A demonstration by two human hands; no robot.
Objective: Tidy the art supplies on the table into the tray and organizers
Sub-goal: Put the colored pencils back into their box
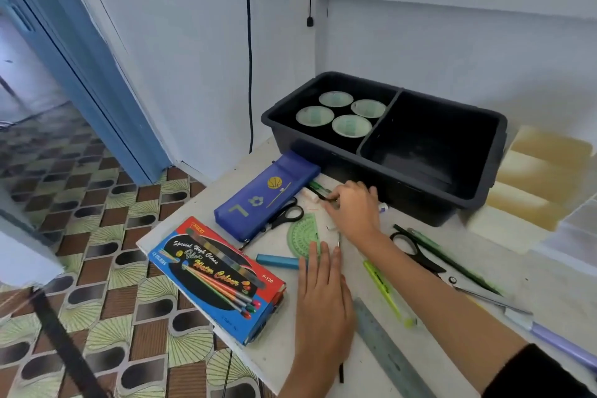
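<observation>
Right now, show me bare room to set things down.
The tray's right compartment is bare; left holds four cups. The table is bare right of the green pencil. Crowded around the pen the right hand pinches, between pencil case and protractor.

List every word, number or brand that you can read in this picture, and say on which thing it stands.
"Special High Class": water colour box
"Water Colour": same box
"12 COLOURS": same box
"P-120": same box
Brand word at its top corner: too blurred.
ruler, protractor, cups: marks too small to read.
pencil case: pictures only, no words.
</observation>
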